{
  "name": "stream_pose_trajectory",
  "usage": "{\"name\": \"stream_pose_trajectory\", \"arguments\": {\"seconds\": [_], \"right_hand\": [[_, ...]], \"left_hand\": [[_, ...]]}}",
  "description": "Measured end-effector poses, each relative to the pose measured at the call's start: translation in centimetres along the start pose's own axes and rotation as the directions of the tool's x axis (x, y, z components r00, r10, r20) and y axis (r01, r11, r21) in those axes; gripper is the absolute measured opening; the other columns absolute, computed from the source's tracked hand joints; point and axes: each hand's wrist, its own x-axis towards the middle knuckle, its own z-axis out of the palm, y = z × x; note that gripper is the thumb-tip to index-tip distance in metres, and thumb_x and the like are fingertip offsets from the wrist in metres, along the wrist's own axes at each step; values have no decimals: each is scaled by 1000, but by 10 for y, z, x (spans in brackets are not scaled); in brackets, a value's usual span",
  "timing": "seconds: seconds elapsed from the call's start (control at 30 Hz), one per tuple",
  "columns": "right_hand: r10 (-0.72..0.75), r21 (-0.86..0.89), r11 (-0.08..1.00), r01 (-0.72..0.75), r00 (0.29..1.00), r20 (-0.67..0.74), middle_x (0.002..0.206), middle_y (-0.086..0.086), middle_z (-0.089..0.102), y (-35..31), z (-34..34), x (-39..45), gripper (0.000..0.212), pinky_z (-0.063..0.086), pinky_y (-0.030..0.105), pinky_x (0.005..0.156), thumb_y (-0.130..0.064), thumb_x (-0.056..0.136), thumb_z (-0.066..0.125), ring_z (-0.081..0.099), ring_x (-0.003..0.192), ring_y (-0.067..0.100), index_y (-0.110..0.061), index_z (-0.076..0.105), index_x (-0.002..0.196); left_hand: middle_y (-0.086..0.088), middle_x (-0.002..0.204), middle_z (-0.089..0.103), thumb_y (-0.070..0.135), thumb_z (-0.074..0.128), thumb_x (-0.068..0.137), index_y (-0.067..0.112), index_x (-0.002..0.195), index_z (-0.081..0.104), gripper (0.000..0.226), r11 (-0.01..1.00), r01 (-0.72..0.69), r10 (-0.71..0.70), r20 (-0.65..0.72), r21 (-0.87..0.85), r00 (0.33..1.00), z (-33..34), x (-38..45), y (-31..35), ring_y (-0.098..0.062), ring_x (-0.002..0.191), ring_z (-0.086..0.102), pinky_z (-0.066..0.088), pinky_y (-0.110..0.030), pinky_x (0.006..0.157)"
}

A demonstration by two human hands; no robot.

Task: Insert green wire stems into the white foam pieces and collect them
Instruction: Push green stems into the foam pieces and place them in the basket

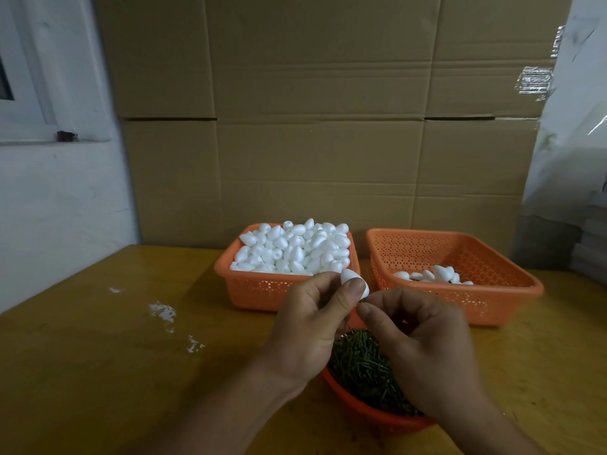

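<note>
The left hand pinched a white foam piece while the right hand pinched a barely visible green stem against it, which could bend if pushed off-centre.

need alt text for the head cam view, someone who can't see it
Two hands meet above an orange bowl of green wire stems: the left hand pinches a white foam piece, the right hand at its base. Behind sit a full basket and a nearly empty basket.

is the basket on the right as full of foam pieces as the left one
No, the right basket holds only a few foam pieces, while the left basket is heaped full.
</note>
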Motion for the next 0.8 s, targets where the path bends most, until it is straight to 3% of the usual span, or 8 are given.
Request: {"name": "stream_pose_trajectory", "arguments": {"seconds": [0.13, 0.33, 0.43, 0.63, 0.73, 0.8], "right_hand": [[25, 12, 1000, -25, 1000, -16, 61, -13, 70, 3, 2, -2, 22, 42, 9, 51, -7, 84, 77, 61, 52, 1, -24, 74, 70], [61, 80, 995, -58, 997, -45, 66, -7, 72, 3, 6, -5, 16, 43, 10, 52, -10, 84, 77, 63, 54, 3, -23, 76, 75], [56, 94, 994, -52, 998, -38, 66, -8, 73, 2, 6, -6, 15, 44, 9, 52, -10, 84, 76, 64, 55, 3, -23, 76, 76], [107, 95, 990, -104, 994, -16, 65, -5, 73, 8, 3, -1, 16, 42, 10, 51, -10, 86, 75, 60, 52, 1, -21, 78, 75], [163, 53, 986, -161, 986, -42, 67, -4, 73, 14, -2, 5, 12, 42, 10, 51, -12, 86, 76, 60, 53, 0, -21, 78, 78], [198, -14, 980, -201, 975, -100, 72, -10, 75, 20, -10, 16, 12, 47, 10, 54, -15, 86, 75, 64, 59, -1, -26, 77, 81]], "left_hand": [[17, 60, 50, 37, 58, 95, 25, 75, 66, 24, 991, -66, 65, 10, 115, 998, 2, -1, 2, 1, 60, 45, 39, -16, 59], [18, 64, 53, 40, 56, 98, 30, 76, 60, 25, 967, -131, 130, 17, 218, 991, 2, -4, 2, 2, 60, 47, 39, -13, 58], [15, 69, 57, 48, 56, 96, 25, 81, 62, 28, 961, -146, 146, 14, 234, 989, 3, -4, 0, 1, 65, 51, 42, -18, 62], [15, 65, 58, 41, 60, 98, 19, 83, 68, 28, 972, -121, 125, -5, 199, 992, 3, -4, 1, 3, 64, 53, 43, -15, 61], [21, 64, 58, 49, 55, 96, 32, 82, 70, 27, 971, -127, 123, 33, 202, 992, 4, -5, 2, 5, 63, 53, 41, -11, 60], [22, 72, 63, 52, 54, 96, 37, 93, 72, 23, 954, -124, 120, 30, 274, 992, 4, -7, -1, 6, 69, 59, 44, -12, 65]]}}
